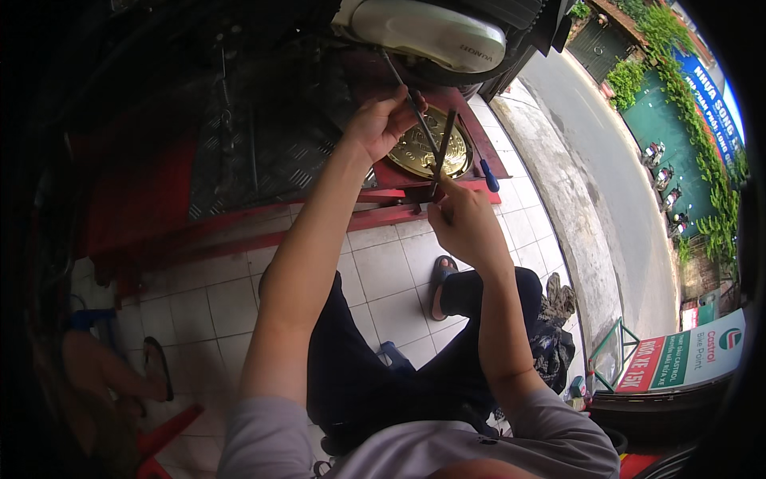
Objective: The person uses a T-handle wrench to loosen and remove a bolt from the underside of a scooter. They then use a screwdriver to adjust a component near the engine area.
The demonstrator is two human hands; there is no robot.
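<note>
My left hand (379, 126) is closed on a long thin metal rod (395, 72), whose upper end reaches under a silver scooter cover (423, 36). My right hand (463, 219) grips a dark flat bar (449, 124) that stands up from my fingers and meets the rod's lower end; exactly what the fingertips hold there is hard to make out. Behind both tools lies a round gold-coloured dish (407, 156) on the red lift platform (492, 160). A blue-handled screwdriver (488, 176) lies at the dish's right.
Another person's bare leg (136, 379) is at lower left, near a red object (171, 435). My sandalled foot (441, 283) is on white tiles (375, 315). Dark crumpled material (558, 323) lies right of my knee. Beyond are a road (606, 184), parked scooters (662, 180) and a signboard (678, 351).
</note>
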